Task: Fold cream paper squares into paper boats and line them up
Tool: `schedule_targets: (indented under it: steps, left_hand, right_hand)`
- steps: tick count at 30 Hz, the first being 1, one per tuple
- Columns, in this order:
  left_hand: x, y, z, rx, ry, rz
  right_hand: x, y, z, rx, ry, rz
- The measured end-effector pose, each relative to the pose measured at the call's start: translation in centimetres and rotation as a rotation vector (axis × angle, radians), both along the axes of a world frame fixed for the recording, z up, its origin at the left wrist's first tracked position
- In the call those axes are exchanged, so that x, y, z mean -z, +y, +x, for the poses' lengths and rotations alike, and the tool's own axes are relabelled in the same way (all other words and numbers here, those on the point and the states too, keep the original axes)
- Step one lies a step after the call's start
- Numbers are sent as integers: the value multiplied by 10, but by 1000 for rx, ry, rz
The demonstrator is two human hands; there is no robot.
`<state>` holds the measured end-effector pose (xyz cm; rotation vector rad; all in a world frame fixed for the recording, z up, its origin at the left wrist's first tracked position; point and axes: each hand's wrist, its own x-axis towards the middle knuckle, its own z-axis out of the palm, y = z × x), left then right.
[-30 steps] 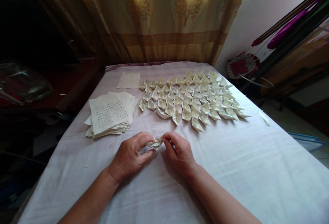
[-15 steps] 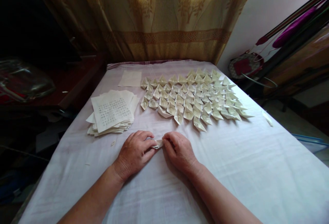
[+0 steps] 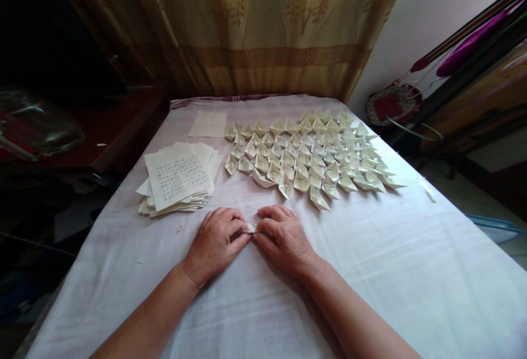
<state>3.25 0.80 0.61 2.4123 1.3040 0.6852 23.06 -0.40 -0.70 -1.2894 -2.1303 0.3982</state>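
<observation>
A small folded piece of paper [image 3: 251, 228] is pinched between my two hands, low over the cloth near the middle of the table. My left hand [image 3: 217, 241] grips its left end between thumb and fingers. At the right end, my right hand [image 3: 284, 236] does the same, its fingertips close to those of the left. Most of the paper is hidden by the fingers. Beyond my hands, many folded paper boats [image 3: 302, 175] stand in rough rows. Left of them lies a stack of paper sheets [image 3: 177, 178], the top one covered in handwriting.
A single blank sheet [image 3: 208, 124] lies at the back left of the white tablecloth [image 3: 395, 271]. Small paper scraps [image 3: 180, 229] lie left of my hands. A curtain [image 3: 263, 29] hangs behind the table, and a bag [image 3: 393, 104] is beyond its right edge.
My right hand has shifted its grip slightly left and nearer to me on the folded paper, its fingers now more spread. The left hand stays almost in place.
</observation>
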Motion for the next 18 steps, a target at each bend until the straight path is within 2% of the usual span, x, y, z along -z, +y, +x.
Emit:
schedule_targets:
  steps: [6,12,18]
  left_hand:
    - [-3,2,3,-28,72,-33]
    - [4,2,5,-119,106,-11]
    - [7,4,5,-114,106,-1]
  right_hand:
    - [-3,4,-1,30,-28,-34]
    - [-3,8,-8,116,-69,-68]
    - [0,8,-9,138,-57,-44]
